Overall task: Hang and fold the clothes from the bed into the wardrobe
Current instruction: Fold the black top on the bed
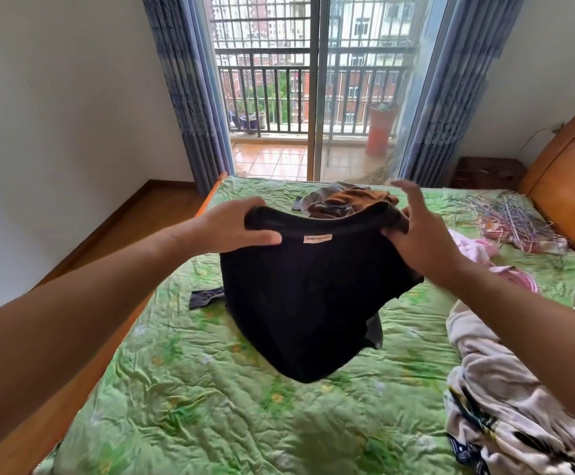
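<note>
A black garment (310,303) with a small white label near its top edge hangs above the bed (210,406). My left hand (234,228) grips its top left corner with the fingers curled over the hem. My right hand (416,234) pinches the top right corner with thumb and lower fingers, while the other fingers are spread upward. The lower part of the garment sags toward the green quilt. A small dark striped piece (205,296) lies on the quilt just left of it.
A brown and grey heap of clothes (344,200) lies behind the garment. Pink clothes (478,252) and a pile of hangers (512,217) sit at the right, by the wooden headboard (570,186). A cream patterned blanket (505,406) fills the near right. Balcony doors (313,97) lie beyond.
</note>
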Demonstrator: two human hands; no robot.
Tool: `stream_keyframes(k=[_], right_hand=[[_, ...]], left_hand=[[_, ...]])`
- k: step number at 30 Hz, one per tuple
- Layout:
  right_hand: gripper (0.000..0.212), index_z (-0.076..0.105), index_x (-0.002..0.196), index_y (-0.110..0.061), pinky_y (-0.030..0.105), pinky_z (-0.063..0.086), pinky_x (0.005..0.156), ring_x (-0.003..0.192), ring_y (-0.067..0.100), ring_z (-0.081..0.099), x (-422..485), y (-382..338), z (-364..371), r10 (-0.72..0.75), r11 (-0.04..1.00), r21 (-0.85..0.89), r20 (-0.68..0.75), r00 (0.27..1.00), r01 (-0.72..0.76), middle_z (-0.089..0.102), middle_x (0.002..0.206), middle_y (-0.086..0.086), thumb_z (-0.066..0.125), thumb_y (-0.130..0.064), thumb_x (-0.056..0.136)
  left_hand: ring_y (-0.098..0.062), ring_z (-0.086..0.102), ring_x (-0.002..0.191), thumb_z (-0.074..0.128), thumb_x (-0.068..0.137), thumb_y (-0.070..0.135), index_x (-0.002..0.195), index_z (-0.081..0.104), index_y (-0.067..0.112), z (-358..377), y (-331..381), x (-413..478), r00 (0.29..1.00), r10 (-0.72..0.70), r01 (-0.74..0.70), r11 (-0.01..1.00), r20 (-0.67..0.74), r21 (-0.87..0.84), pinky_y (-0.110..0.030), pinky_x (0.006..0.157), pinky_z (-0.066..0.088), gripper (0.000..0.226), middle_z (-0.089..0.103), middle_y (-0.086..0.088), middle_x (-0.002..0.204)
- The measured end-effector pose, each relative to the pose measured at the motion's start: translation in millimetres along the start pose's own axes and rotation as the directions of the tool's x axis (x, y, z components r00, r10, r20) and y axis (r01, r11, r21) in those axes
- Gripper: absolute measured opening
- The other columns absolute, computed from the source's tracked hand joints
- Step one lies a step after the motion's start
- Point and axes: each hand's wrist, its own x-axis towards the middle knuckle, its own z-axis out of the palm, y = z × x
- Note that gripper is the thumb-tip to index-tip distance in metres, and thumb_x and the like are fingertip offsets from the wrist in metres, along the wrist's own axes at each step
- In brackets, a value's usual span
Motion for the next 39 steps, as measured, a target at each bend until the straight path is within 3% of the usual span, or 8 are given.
stream_keyframes(k=[5,12,15,18,23,27,34,39], right_hand=[[0.017,0.064,0.108,-0.008,0.027,0.037,0.075,0.088,0.033,0.063,10,6,-17,0.138,0.985,-0.073,-0.207,0.969,-0.156,0.067,0.091,0.011,0.067,-0.016,0.094],[0.029,0.044,0.105,-0.009,0.038,0.043,0.06,0.068,0.034,0.06,-7,10,-29,0.058,0.983,-0.157,-0.203,0.978,-0.091,0.062,0.08,0.014,0.044,-0.038,0.106],[0.038,0.047,0.101,-0.011,0.034,0.041,0.059,0.062,0.028,0.053,-15,7,-49,-0.014,0.941,-0.335,-0.146,0.989,-0.036,0.058,0.073,0.007,0.052,-0.049,0.1],[0.039,0.049,0.096,-0.016,0.034,0.04,0.064,0.066,0.026,0.052,-20,4,-71,0.014,0.927,-0.373,-0.053,0.998,-0.033,0.056,0.074,0.005,0.064,-0.052,0.092],[0.014,0.058,0.102,-0.017,0.033,0.038,0.071,0.077,0.03,0.059,-39,6,-93,-0.004,0.96,-0.282,-0.044,0.999,-0.009,0.062,0.083,0.006,0.054,-0.03,0.103],[0.016,0.066,0.108,-0.007,0.038,0.045,0.08,0.09,0.034,0.06,-58,6,-99,-0.044,0.948,-0.318,-0.116,0.992,0.004,0.067,0.097,0.015,0.055,-0.017,0.102],[0.021,0.058,0.1,-0.004,0.026,0.026,0.066,0.079,0.021,0.049,-94,-6,-93,0.135,0.956,-0.207,-0.314,0.94,-0.207,0.057,0.087,0.008,0.044,-0.018,0.107],[0.025,0.055,0.102,-0.004,0.035,0.033,0.064,0.075,0.03,0.055,-115,-11,-100,0.134,0.947,-0.231,-0.349,0.927,-0.224,0.061,0.081,0.014,0.041,-0.024,0.107]], left_hand=[[-0.018,0.052,0.07,0.068,0.093,0.018,0.085,0.059,0.017,-12,-8,1,0.973,0.162,-0.118,0.96,-0.162,0.253,-0.033,0.064,0.04,0.012,0.055,0.005,0.076],[-0.02,0.051,0.08,0.054,0.1,0.016,0.095,0.055,0.017,-2,-6,-2,0.857,0.225,-0.168,0.973,-0.463,0.161,-0.033,0.072,0.043,0.006,0.056,0.0,0.086],[-0.023,0.057,0.075,0.053,0.101,0.019,0.103,0.06,0.012,-2,-7,-8,0.809,0.252,-0.165,0.965,-0.532,0.206,-0.035,0.068,0.046,0.009,0.063,-0.004,0.085],[-0.02,0.055,0.069,0.052,0.102,0.024,0.1,0.061,0.012,-7,-2,-13,0.815,0.287,-0.17,0.949,-0.503,0.266,-0.03,0.065,0.041,0.015,0.059,0.001,0.079],[-0.013,0.052,0.062,0.053,0.102,0.027,0.086,0.058,0.019,-7,14,-22,0.884,0.237,-0.165,0.964,-0.402,0.207,-0.028,0.059,0.041,0.018,0.056,0.0,0.069],[-0.006,0.047,0.061,0.056,0.101,0.02,0.081,0.062,0.01,4,31,-26,0.945,0.14,-0.137,0.99,-0.296,0.032,-0.015,0.061,0.036,0.024,0.053,0.0,0.066],[-0.01,0.067,0.086,0.063,0.096,0.01,0.099,0.077,0.023,33,49,-37,0.963,-0.045,-0.082,0.89,-0.266,-0.448,-0.034,0.087,0.054,0.019,0.075,-0.001,0.092],[-0.001,0.053,0.083,0.055,0.095,-0.003,0.109,0.073,0.018,47,64,-43,0.93,0.193,-0.231,0.969,-0.312,-0.09,-0.003,0.098,0.031,0.03,0.068,0.016,0.089]])
